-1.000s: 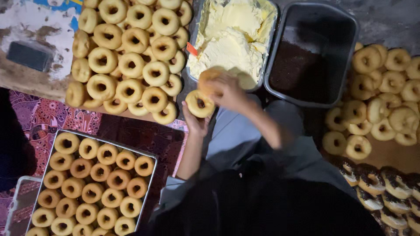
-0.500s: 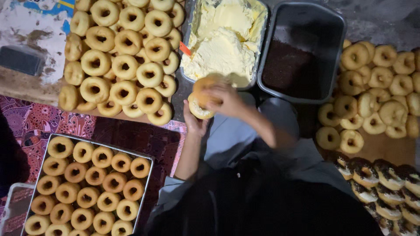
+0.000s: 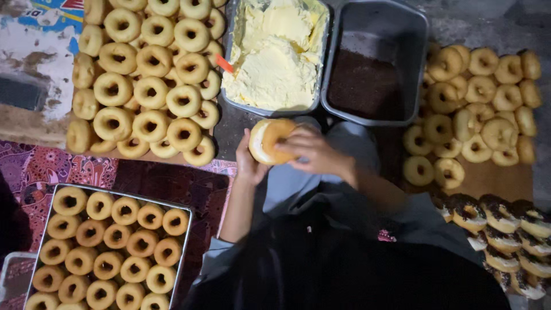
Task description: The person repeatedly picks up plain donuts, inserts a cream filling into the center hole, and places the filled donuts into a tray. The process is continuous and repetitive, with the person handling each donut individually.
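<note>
Dim floor, seen from above, is crowded with doughnuts around a seated person in dark clothes. Largest is the heap of plain ring doughnuts [image 3: 146,74] at upper left, piled on a brown board. Below it a rectangular metal tray [image 3: 185,241] holds rows of more plain rings and rests on a patterned red cloth [image 3: 51,169]. At right a second spread of plain doughnuts [image 3: 479,109] lies on another board, and below that sits a row of chocolate-topped doughnuts [image 3: 508,229], partly cut off by the frame edge. Two grey tubs stand side by side at top centre: the left tub [image 3: 229,43] is filled with pale yellow cream, with a small orange handle [image 3: 224,63] sticking out at its left edge; the right tub [image 3: 416,69] holds dark brown sprinkles. A worn blue and white printed sheet [image 3: 34,40] lies at upper left.

Just below the tubs, the split doughnut [image 3: 270,139] is held between both hands. The left hand [image 3: 248,163] cups it from below, fingers curled under it. The right hand [image 3: 313,152] grips its right side, fingers pressed around the rim.
</note>
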